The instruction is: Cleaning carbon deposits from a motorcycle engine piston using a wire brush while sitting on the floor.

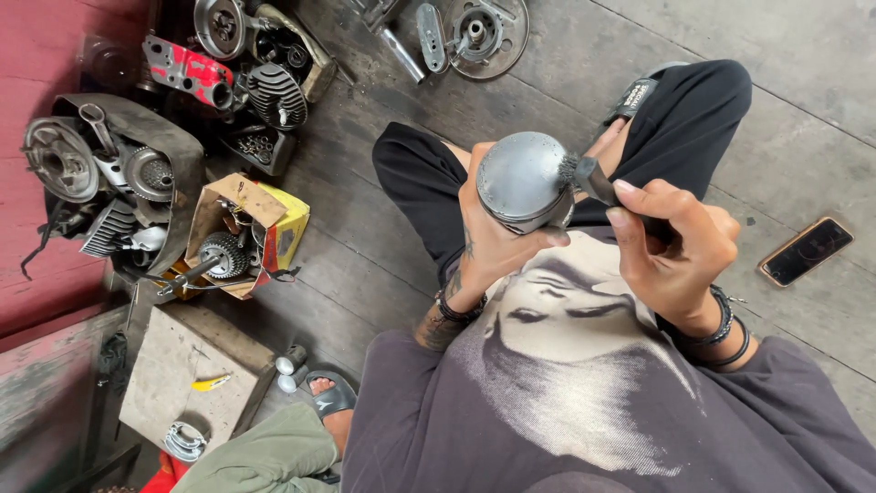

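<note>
- The grey concrete floor (803, 110) carries everything; the person squats low on it, so the work sits over the knees, close under the eyes
- A heap of engine parts (119, 173) lies well apart at one side, beside an open cardboard box (239, 233) holding a gear
- The metal piston (525, 181) is raised at chest height, domed crown facing up
- The left hand (488, 242) has its grip closed round the piston skirt from below, leaving the crown bare
- The right hand (680, 242) has its grip tight on a small dark brush (593, 178), bristles touching the piston's edge
- A phone (807, 250) lies nearby
</note>
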